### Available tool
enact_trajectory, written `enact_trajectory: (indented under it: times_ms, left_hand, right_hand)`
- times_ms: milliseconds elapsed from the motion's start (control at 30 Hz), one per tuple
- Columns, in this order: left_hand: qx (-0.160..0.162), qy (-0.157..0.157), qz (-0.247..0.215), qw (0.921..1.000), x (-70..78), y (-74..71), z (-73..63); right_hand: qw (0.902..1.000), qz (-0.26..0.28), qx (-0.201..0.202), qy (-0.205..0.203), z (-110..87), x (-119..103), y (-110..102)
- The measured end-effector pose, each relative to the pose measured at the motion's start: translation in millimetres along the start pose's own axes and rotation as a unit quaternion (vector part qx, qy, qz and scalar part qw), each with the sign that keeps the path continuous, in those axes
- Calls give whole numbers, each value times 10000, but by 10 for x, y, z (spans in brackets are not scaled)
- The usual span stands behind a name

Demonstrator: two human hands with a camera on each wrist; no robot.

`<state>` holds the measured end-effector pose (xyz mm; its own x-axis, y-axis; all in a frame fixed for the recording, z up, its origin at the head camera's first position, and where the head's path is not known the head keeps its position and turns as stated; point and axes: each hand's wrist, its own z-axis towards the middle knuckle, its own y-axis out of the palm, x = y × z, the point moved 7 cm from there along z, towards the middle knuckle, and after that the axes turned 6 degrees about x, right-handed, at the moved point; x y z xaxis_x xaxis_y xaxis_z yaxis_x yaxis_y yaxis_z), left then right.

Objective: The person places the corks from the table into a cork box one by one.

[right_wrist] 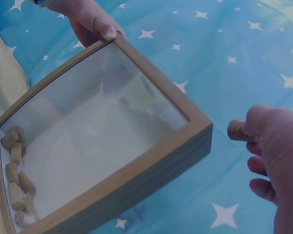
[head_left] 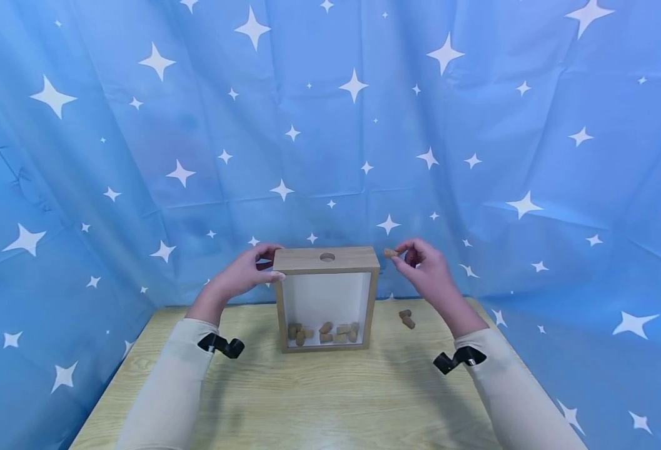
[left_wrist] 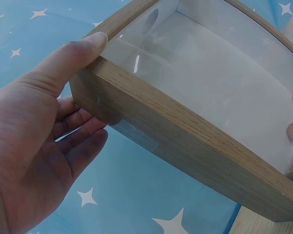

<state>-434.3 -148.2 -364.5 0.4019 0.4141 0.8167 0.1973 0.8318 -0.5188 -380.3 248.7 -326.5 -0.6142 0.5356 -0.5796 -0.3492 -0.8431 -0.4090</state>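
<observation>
A wooden shadow box point(head_left: 326, 261) with a clear front and a round hole in its top stands upright on the table. Several corks point(head_left: 326, 327) lie along its bottom, behind the clear pane. My left hand point(head_left: 249, 272) grips the box's upper left corner, its thumb point(left_wrist: 90, 46) on the front frame and its fingers behind. Between thumb and fingertips my right hand point(head_left: 424, 267) pinches a cork point(right_wrist: 238, 130), held just right of the box's top right corner and apart from it.
A few loose corks point(head_left: 406, 319) lie on the wooden table point(head_left: 307, 400) right of the box. Behind the table hangs a blue curtain point(head_left: 330, 137) with white stars. Each sleeve carries a black wrist mount point(head_left: 459, 359).
</observation>
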Motion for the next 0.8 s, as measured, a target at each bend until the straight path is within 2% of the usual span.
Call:
enact_trajectory:
  times_ms: [467,600,800]
  left_hand:
    - [-18,7,34,10000,18,-10,3]
    - [-10,-3,40,10000,18,-12,2]
    - [4,-41,49,10000,15,-11,-6]
  right_hand:
    - [9983,230,-98,-527,204,-310,208]
    - [9976,344,-267,-533,253,-389,294]
    - [9967,353,-682,-274,329,-409,456]
